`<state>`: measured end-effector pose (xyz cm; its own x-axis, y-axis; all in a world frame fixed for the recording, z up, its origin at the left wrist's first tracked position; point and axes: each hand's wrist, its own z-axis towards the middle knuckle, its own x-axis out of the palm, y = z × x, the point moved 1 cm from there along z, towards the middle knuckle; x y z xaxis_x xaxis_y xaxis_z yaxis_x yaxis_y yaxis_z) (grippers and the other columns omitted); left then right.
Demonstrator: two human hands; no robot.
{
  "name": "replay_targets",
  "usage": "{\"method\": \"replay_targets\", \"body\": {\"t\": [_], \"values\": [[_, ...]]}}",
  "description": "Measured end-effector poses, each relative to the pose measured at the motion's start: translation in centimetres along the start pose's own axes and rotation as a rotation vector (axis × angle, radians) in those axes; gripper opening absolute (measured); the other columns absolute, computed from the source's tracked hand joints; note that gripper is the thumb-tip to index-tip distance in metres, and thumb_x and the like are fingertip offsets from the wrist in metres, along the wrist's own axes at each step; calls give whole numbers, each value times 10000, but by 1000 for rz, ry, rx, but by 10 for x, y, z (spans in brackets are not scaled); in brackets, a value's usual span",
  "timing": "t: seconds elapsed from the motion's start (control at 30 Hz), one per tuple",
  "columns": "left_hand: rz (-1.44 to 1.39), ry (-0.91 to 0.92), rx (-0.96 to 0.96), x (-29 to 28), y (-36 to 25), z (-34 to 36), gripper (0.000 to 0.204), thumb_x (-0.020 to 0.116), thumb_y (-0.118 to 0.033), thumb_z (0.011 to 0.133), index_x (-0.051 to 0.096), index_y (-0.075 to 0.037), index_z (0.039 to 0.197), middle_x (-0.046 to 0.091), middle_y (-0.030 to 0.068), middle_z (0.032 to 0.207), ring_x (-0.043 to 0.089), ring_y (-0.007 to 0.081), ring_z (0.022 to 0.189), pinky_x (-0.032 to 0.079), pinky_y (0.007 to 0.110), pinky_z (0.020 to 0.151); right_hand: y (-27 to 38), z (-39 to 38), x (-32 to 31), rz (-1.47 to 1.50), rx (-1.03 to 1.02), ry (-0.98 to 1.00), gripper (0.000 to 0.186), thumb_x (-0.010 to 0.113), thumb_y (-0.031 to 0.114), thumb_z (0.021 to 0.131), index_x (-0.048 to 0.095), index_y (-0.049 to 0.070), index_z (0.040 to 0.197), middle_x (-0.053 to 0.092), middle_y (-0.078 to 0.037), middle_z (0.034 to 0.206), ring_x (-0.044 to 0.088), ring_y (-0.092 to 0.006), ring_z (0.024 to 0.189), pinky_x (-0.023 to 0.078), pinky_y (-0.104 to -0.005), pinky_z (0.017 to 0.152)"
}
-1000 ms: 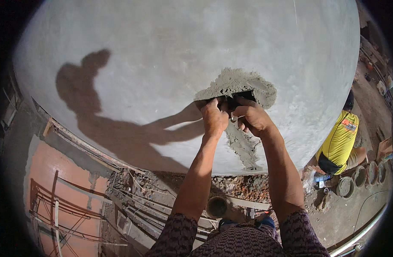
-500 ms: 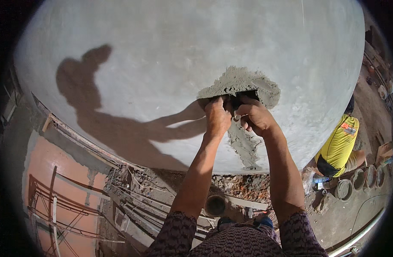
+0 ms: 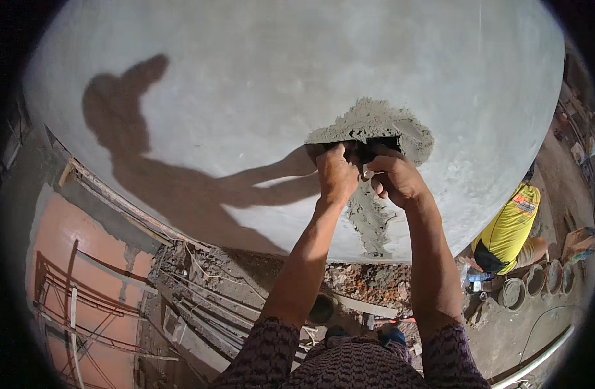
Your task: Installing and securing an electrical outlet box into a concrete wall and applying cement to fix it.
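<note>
Both my arms reach forward to a smooth grey wall (image 3: pixel 245 78). Rough wet mortar (image 3: pixel 375 120) surrounds a dark recess (image 3: pixel 383 144) in it, and a strip of mortar (image 3: pixel 370 223) runs down below. At the left part of the recess is my left hand (image 3: pixel 338 176), fingers curled and their tips hidden in the dark. My right hand (image 3: pixel 400 179) is beside it, fingers bent in a pinch at the recess's lower edge. A small pale spot shows at its fingertips, too small to name. What either hand grips is hidden.
A person in a yellow shirt (image 3: pixel 510 227) crouches at the right, near several buckets (image 3: pixel 512 294). Rubble and long poles (image 3: pixel 213 311) lie at the wall's foot. A dark bucket (image 3: pixel 322 309) stands near my feet. My shadow (image 3: pixel 122 123) falls on the wall.
The view has shifted slightly, so the wall and recess sit a little further right. Both hands stay at the recess, with only small finger movement.
</note>
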<state>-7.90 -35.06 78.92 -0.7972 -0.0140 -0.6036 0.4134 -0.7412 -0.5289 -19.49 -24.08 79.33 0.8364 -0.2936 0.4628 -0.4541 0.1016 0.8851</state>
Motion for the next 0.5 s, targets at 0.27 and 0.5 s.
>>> {"method": "replay_targets", "body": {"t": [0.27, 0.5], "values": [[-181, -85, 27, 4, 0, -4, 160, 612, -95, 911, 720, 15, 952, 718, 218, 875, 702, 400, 848, 532, 445, 775, -1, -26, 7, 7, -134, -68, 587, 618, 76, 817, 522, -42, 1384, 672, -112, 808, 561, -154, 487, 438, -288, 425], [-257, -317, 70, 17, 3, -10, 107, 643, 2, 855, 716, 11, 933, 723, 203, 891, 712, 368, 853, 560, 414, 785, -20, -53, 3, -57, -205, -198, 533, 605, 88, 851, 529, -83, 1350, 668, -115, 844, 570, -145, 505, 451, -262, 447]]}}
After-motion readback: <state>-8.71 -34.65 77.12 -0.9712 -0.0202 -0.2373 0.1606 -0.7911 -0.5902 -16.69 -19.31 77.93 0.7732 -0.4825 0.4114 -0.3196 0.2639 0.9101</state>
